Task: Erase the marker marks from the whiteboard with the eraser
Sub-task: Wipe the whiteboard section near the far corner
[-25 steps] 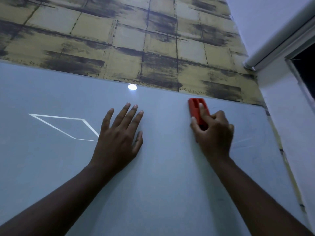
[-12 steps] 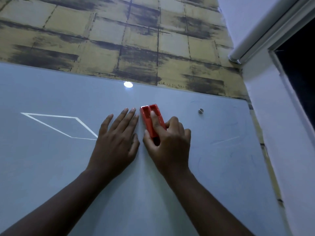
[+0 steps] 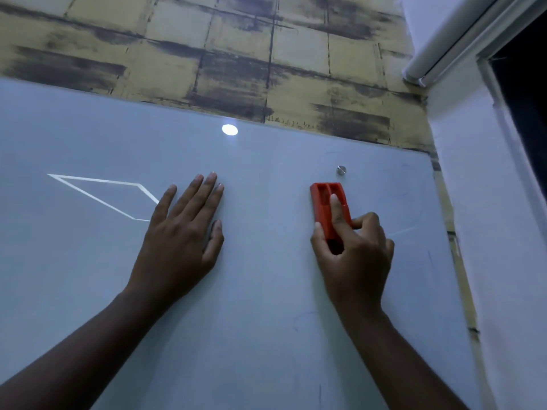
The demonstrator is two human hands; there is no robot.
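A pale glass whiteboard (image 3: 260,321) fills most of the view. My right hand (image 3: 353,255) grips a red eraser (image 3: 327,202) and holds it flat against the board, index finger lying along its back. My left hand (image 3: 180,235) rests flat on the board with straight fingers, well to the left of the eraser. Faint blue marker traces (image 3: 302,318) show below and to the right of the eraser, with more faint lines (image 3: 414,208) near the board's right edge.
A bright reflected quadrilateral outline (image 3: 97,196) lies on the board left of my left hand, and a round light reflection (image 3: 229,129) near the top edge. A metal mounting stud (image 3: 341,170) sits just above the eraser. Yellow tiled wallpaper (image 3: 236,54) is above, a white wall (image 3: 488,232) at right.
My right hand slid the eraser from beside my left hand back to the right, under the metal stud. My left hand stayed flat on the board.
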